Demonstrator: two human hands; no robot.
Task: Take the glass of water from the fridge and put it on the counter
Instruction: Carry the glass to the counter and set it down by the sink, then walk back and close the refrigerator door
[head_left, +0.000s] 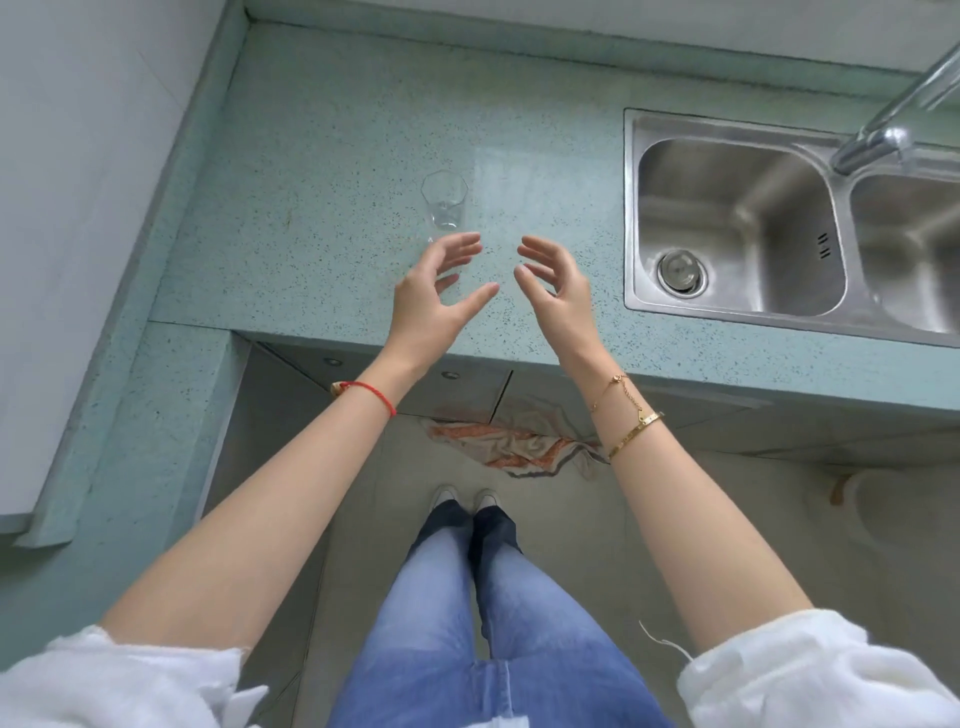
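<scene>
A clear glass (444, 200) with a faceted rim stands upright on the speckled green counter (322, 208), left of the sink. My left hand (439, 291) hovers just in front of the glass with its fingers spread and curved, holding nothing; its fingertips reach close to the glass base. My right hand (556, 283) is held beside it, open too, palm facing the left hand. I cannot tell how much water is in the glass. No fridge is in view.
A steel double sink (737, 228) with a tap (883, 135) lies to the right. The counter turns down the left side along a white wall. A crumpled orange and white cloth (519, 447) lies on the floor below the counter edge, beyond my feet.
</scene>
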